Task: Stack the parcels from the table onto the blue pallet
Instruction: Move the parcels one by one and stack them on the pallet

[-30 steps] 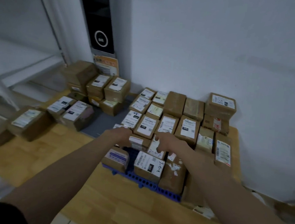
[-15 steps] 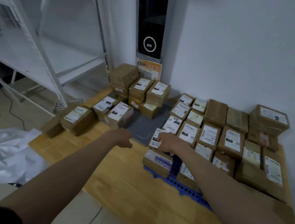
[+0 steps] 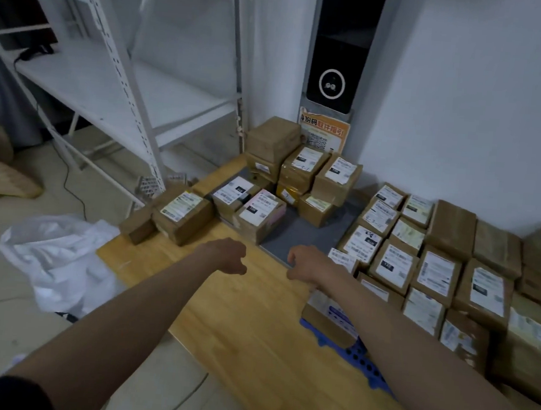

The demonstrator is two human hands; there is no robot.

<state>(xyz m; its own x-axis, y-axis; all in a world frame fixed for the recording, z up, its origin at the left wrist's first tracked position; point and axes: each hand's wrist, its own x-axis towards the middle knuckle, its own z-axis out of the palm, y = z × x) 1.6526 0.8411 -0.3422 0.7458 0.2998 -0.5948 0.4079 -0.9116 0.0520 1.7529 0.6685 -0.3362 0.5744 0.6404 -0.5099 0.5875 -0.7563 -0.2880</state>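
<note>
Several brown labelled parcels are packed in rows on the blue pallet at the right, which lies on a wooden table. More parcels stand at the table's far left: a stack by the wall and three low ones, the nearest a pink-labelled box. My left hand and my right hand hover over the table between the two groups, fingers loosely curled, holding nothing. The right hand is beside the pallet's left corner.
A grey mat lies under the far parcels. A white metal shelf rack stands at the left, a tall black kiosk against the wall. Crumpled white plastic bags and a cable lie on the floor.
Both hands have left the parcels on the pallet and moved left toward the parcels on the table. The view has swung left with them.
</note>
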